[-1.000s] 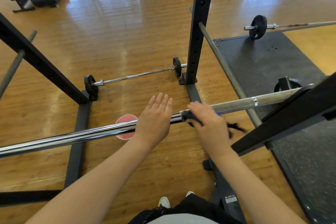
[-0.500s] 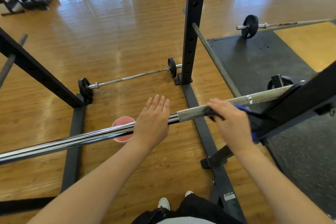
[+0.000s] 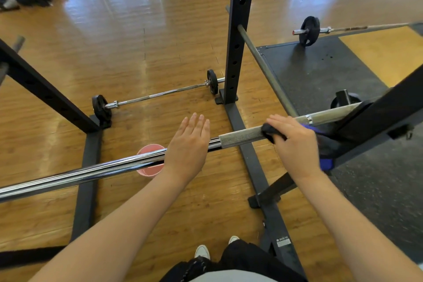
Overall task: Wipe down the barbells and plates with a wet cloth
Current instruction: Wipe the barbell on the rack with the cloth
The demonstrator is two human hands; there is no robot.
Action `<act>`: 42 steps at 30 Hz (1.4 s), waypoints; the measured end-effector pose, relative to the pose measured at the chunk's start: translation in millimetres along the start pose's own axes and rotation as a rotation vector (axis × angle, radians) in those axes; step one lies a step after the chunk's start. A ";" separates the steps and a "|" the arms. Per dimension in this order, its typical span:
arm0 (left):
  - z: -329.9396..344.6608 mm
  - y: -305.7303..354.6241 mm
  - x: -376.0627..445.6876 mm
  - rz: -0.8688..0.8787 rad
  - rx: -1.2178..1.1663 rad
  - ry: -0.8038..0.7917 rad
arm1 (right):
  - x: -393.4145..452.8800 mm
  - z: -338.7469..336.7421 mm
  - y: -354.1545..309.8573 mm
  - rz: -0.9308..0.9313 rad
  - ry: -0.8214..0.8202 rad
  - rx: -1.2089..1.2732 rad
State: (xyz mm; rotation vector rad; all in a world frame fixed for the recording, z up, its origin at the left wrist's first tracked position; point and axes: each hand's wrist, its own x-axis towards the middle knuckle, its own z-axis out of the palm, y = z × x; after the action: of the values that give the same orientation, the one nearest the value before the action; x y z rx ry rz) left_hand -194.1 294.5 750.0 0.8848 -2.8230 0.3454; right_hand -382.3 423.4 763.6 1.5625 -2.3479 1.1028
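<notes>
Racked barbell (image 3: pixel 114 168) being wiped with a dark cloth (image 3: pixel 272 134)

The barbell is lying across the black rack (image 3: pixel 375 121), running from lower left to upper right in front of the person. The right hand (image 3: pixel 295 144) is curling its grip around the cloth on the bar's knurled section, while the left hand (image 3: pixel 187 144) is resting flat on the smooth section, fingers straight and together. A pink cup (image 3: pixel 148 168) is standing on the wooden floor (image 3: pixel 137 41) beneath the bar.
</notes>
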 end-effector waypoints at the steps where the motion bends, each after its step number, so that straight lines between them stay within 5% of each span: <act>1: -0.5 0.6 0.1 -0.002 -0.004 -0.004 | -1.1 7.6 -14.1 -0.030 -0.011 0.039; 6: -4.2 2.6 0.8 -0.013 -0.032 -0.049 | -17.6 37.1 -31.6 -0.263 -0.139 0.053; 11: -8.3 4.2 -1.2 -0.044 -0.026 -0.094 | -11.9 2.4 29.8 -0.064 -0.011 0.006; 16: -9.3 3.6 -2.2 -0.061 -0.028 -0.121 | -7.5 3.9 8.4 0.017 0.093 -0.035; 22: -15.3 5.5 -2.1 -0.046 -0.036 -0.138 | -21.2 36.5 -19.8 -0.210 -0.078 0.009; 27: -14.3 5.6 -2.2 -0.040 -0.068 -0.116 | -13.9 2.7 26.8 0.009 0.035 0.044; 31: -14.5 5.0 -1.7 -0.052 -0.085 -0.100 | -2.9 -2.3 13.8 0.182 -0.027 0.185; 42: -9.3 5.8 -1.9 -0.072 -0.057 -0.120 | -8.5 0.3 17.9 0.106 0.089 0.155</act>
State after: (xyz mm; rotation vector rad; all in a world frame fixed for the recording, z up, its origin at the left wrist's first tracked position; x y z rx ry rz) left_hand -195.1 302.6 757.6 1.0248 -2.8835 0.2084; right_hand -393.3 433.3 750.4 1.4165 -2.3607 1.3778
